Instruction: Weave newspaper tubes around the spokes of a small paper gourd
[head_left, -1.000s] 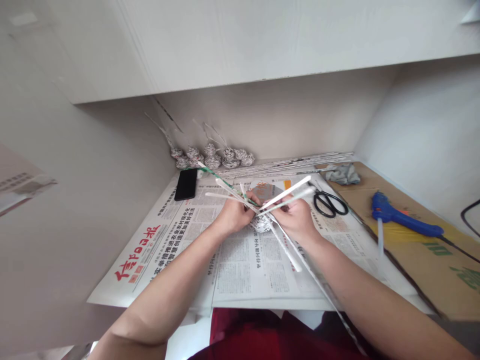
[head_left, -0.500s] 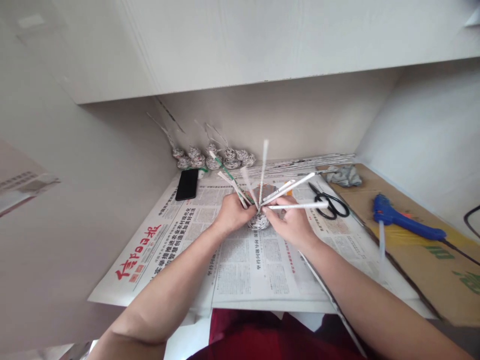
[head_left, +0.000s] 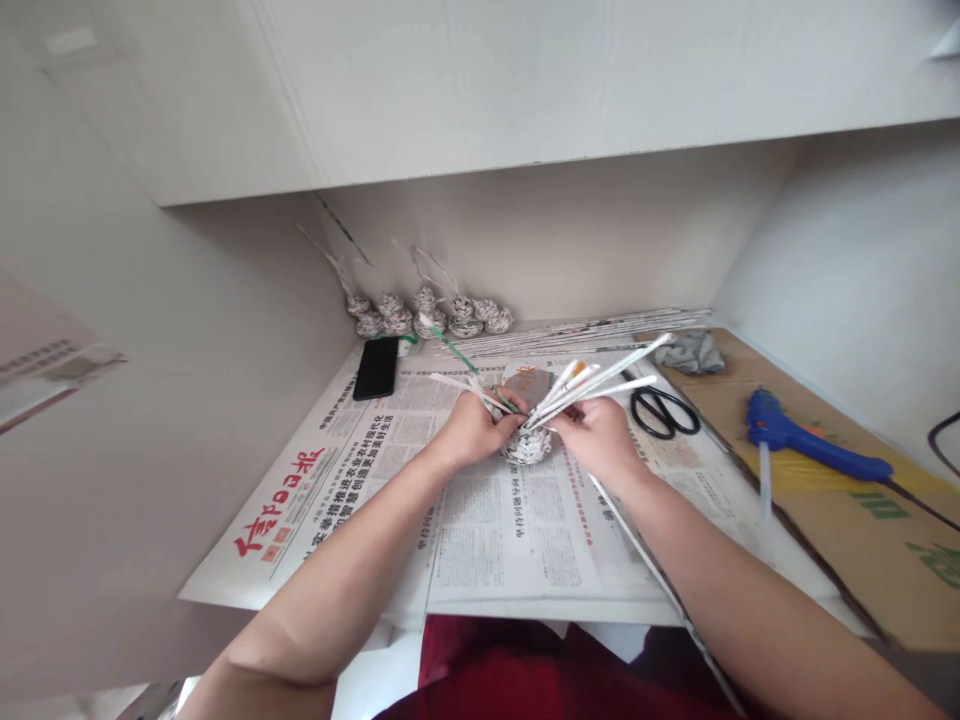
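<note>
A small round piece woven from rolled newspaper [head_left: 527,447] stands upright between my hands, low over the newspaper sheets. My left hand [head_left: 478,425] is closed at its upper left edge, thumb toward the centre. On the other side, my right hand [head_left: 601,440] pinches white paper tubes [head_left: 585,388] by their base; they fan out to the upper right. A green-marked paper tube [head_left: 457,348] sticks out beyond my left hand. One long paper tube [head_left: 637,545] trails from beneath my right hand toward the lower right. My fingertips partly hide the weave.
Several woven paper gourds [head_left: 427,322] line the back wall near loose paper tubes [head_left: 600,328]. A black phone [head_left: 376,368] lies left. To the right are black-handled scissors [head_left: 664,413], a grey cloth [head_left: 690,352] and a blue glue gun [head_left: 814,445] on cardboard [head_left: 847,570].
The upright tubes have swung over to the right and now bunch with the others by my right hand. A tube by my left hand leans lower to the left.
</note>
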